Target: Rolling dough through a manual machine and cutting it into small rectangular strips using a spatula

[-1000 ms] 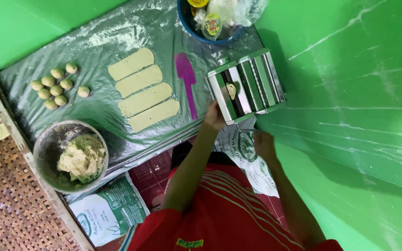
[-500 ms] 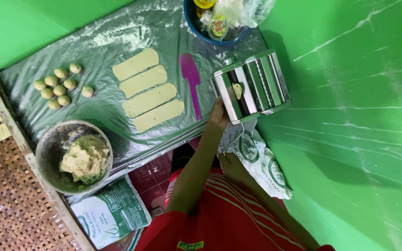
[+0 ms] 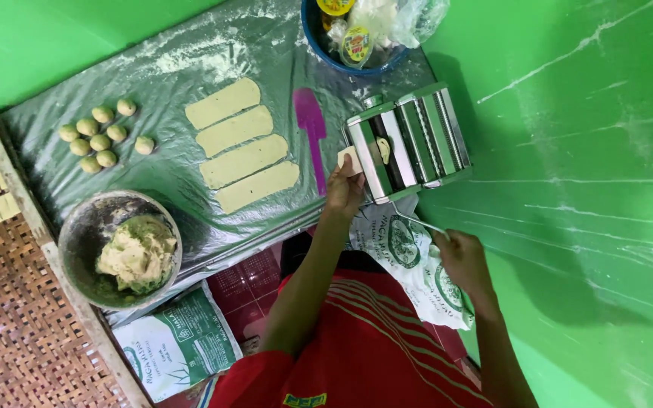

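Dough piece pinched in left hand at the mouth of the roller machine on the plastic sheet's right edge, ready for feeding; right hand closed round the crank beside it, placed for turning.

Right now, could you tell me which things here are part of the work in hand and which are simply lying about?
In use:
- left hand at the dough piece
- pasta roller
- right hand on the crank handle

Lying about:
- four rolled strips
- dough balls
- purple spatula
- bowl of dough
- blue bowl
- woven tray
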